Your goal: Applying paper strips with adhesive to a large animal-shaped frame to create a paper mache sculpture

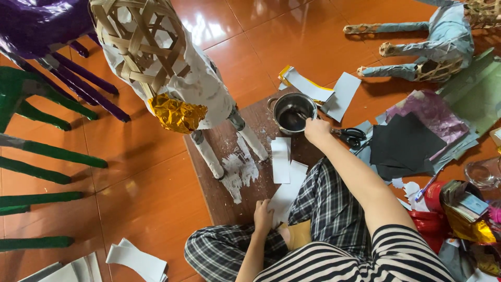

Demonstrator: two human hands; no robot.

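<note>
— Pot (294, 112) first: where is it?
— On the brown board (219, 183), far from the person, right of the woven animal frame (156, 57) with its white paper and gold foil nose (177, 115).
— The right hand (316, 130)?
— At the pot's near rim, fingers closed on something thin dipped inside; what, I cannot tell. Scissors (350, 137) lie just right.
— The left hand (262, 216)?
— Pressed flat, fingers loose, on a white paper strip (286, 194) near the knee.

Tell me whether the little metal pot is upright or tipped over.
Upright. The metal pot stands on the brown board, its round rim facing up, right hand at its edge.
</note>
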